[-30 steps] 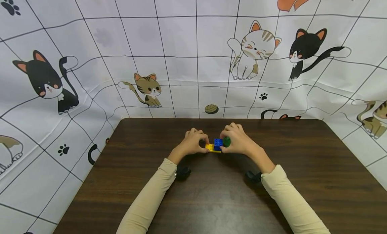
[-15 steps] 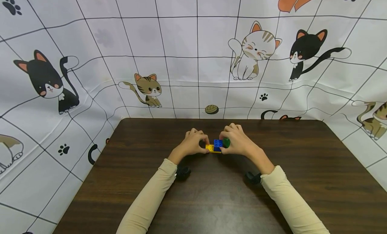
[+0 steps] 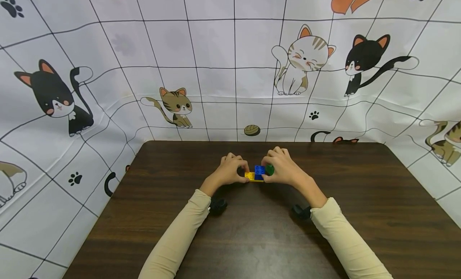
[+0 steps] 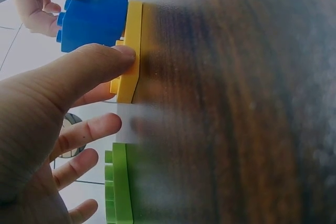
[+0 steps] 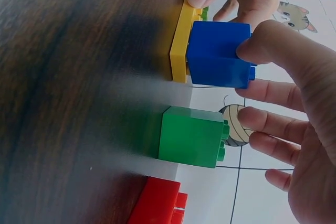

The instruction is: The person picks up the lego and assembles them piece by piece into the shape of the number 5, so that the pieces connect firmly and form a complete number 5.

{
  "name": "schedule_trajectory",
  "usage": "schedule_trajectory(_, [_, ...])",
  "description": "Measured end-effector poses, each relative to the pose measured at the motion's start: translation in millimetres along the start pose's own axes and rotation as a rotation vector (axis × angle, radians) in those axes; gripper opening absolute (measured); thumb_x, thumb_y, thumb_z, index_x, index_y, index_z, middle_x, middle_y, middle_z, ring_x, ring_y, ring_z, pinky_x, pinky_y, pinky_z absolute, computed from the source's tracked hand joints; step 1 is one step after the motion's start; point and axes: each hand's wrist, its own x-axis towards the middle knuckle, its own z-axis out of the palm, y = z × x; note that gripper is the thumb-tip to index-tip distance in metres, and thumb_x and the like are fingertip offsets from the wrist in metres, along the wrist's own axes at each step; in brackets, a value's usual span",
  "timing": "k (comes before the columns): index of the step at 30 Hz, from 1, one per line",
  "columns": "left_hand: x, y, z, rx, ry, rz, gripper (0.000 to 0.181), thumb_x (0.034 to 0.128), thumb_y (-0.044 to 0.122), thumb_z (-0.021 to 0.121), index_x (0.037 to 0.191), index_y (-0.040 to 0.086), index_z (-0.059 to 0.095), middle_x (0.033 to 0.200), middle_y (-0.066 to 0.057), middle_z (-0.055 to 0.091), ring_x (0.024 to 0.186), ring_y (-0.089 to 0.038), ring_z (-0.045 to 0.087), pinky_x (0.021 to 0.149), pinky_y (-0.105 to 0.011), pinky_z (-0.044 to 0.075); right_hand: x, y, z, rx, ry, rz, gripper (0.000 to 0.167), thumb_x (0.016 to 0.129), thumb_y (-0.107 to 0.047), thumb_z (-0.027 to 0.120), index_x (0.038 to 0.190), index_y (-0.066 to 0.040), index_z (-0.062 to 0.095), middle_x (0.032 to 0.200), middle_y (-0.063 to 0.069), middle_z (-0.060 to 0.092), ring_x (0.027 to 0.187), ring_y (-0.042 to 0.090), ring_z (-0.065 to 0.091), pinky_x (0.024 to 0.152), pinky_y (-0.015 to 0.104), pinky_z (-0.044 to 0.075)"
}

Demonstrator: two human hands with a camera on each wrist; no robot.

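Observation:
Toward the far side of the table, my left hand point(image 3: 228, 170) pinches the left end of a flat yellow toy brick point(image 3: 250, 176) between thumb and finger. A taller blue toy brick point(image 3: 259, 171) stands on the yellow brick's right part. My right hand point(image 3: 284, 167) holds this blue brick, thumb on its near side and fingers at the far side. In the right wrist view a thin gap shows between the blue brick point(image 5: 218, 53) and the yellow brick point(image 5: 181, 40). Whether their studs are fully pressed together I cannot tell.
A green brick point(image 5: 191, 137) stands just right of the pair, partly behind my right hand in the head view. Beyond it is a red brick point(image 5: 155, 203). A flat light green brick point(image 4: 123, 182) lies to the left. A cat-printed curtain point(image 3: 216, 71) hangs behind the wooden table point(image 3: 252, 239).

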Motion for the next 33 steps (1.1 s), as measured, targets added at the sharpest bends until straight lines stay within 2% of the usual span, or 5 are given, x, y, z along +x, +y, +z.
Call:
schedule_trajectory(13, [0.4,-0.4,1.4,-0.004,0.001,0.003,0.02,0.0856,0.036,0.083,0.095,0.023,0.071,0.109,0.0,0.063,0.113,-0.026,0.042,0.104,-0.055,0.03,-0.4,-0.7,-0.5,0.019,-0.014,0.016,0.03,0.081,-0.028,0.081,0.102,-0.007,0.075,0.101,0.012,0.067,0.099,0.027,0.046,0.099,0.057,0.034])
schedule_trajectory(33, [-0.3,0.5,0.9,-0.01,0.002,0.005,0.021,0.0856,0.036,0.083,0.096,0.023,0.071,0.107,-0.001,0.064,0.114,-0.027,0.042,0.103,-0.055,0.029,-1.1,-1.0,-3.7,0.051,-0.029,0.026,0.03,0.082,-0.026,0.083,0.104,-0.007,0.076,0.1,0.01,0.067,0.097,0.025,0.045,0.093,0.054,0.033])
